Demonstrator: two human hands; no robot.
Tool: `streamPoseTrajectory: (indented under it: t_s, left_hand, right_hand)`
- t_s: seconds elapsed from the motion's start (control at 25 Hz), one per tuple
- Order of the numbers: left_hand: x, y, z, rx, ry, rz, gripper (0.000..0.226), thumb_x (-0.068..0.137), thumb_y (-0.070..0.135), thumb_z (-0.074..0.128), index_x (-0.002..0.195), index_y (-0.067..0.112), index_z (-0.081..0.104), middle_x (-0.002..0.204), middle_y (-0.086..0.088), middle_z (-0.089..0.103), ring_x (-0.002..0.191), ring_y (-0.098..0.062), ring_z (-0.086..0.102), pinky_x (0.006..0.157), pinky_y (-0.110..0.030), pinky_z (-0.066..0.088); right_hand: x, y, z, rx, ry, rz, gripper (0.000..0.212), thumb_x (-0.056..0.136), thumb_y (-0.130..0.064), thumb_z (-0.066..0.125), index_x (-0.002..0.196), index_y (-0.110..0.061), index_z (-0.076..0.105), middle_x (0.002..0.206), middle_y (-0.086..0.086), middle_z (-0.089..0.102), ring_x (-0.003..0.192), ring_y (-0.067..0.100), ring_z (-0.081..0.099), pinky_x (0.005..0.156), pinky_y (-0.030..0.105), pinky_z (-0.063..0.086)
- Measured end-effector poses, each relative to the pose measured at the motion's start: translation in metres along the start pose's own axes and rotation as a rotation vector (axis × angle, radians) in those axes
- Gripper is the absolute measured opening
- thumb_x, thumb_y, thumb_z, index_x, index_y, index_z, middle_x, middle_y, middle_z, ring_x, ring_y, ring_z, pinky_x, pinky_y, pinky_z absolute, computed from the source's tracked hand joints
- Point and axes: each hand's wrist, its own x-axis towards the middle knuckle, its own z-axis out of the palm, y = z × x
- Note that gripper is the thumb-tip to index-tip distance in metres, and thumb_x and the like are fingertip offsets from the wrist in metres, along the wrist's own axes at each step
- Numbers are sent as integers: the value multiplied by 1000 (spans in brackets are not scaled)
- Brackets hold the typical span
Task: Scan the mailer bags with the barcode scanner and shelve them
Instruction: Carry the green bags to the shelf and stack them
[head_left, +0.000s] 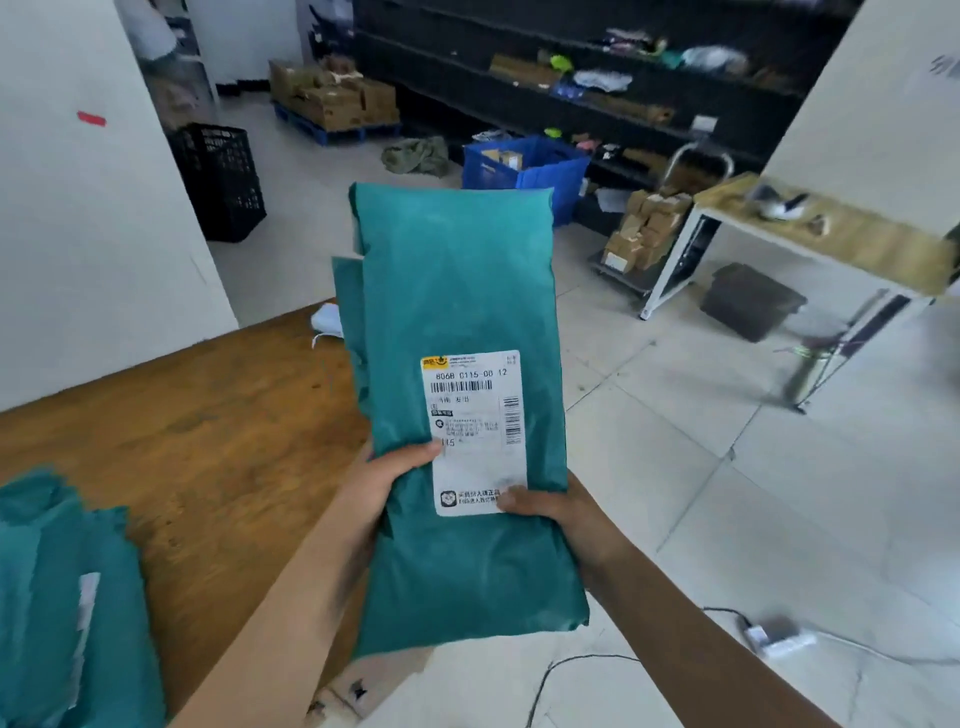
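Note:
A teal mailer bag (457, 291) with a white shipping label (475, 415) is held upright in front of me, label facing me. My left hand (387, 483) grips its left edge, thumb on the label's side. My right hand (550, 512) grips the right edge, thumb on the label's lower corner. A second teal mailer (347, 291) peeks out behind the first on its left. More teal mailer bags (62, 603) lie piled on the wooden table (208, 426) at the lower left. A barcode scanner (779, 205) appears to lie, blurred, on a small table (841, 244) at the right.
Dark shelving (597, 88) with assorted goods spans the back wall. On the tiled floor are a blue bin (524, 166), a black crate (221, 179), cardboard boxes on a pallet (332, 98), a cart of boxes (644, 234), a dark box (748, 301) and a power strip (774, 636).

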Motion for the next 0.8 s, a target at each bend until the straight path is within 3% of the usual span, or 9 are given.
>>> streamPoseTrajectory:
  t_s: [0.12,0.24,0.36,0.6,0.8]
  left_hand:
    - [30,0,65,71,-126,50,51,64,17,69,114,15,63,97,-3,76,81,-20,74,59,-26,57]
    - [69,-6,137,104,-256,26,52,69,21,73,119,17,61,109,-6,73,93,-25,72,68,-31,58]
    - [110,-15,207,108,-342,38,40,80,20,67,119,19,61,110,-4,73,95,-23,71,67,-29,59]
    - [208,-27,338,132,-382,120,38,88,20,59,125,21,57,119,-3,69,105,-23,68,77,-32,58]
    - [289,-4,388,126,-270,188,46,83,19,66,127,21,55,118,-3,69,106,-24,67,82,-36,58]
  right_hand:
    - [-30,-31,-44,43,74,-93,50,70,0,65,119,-8,63,114,16,71,96,32,70,76,40,58]
    - [-46,-62,-101,66,173,-177,48,70,0,64,117,-9,65,114,16,71,93,31,71,74,38,58]
    - [-48,-95,-168,75,209,-235,45,69,0,63,113,-10,67,108,14,73,87,29,72,69,36,58]
    - [-12,-175,-316,68,187,-263,55,71,-3,64,126,-7,59,122,19,67,103,37,67,82,43,56]
    - [66,-238,-394,60,31,-231,56,70,-2,65,126,-5,60,124,21,65,109,42,63,89,48,53]
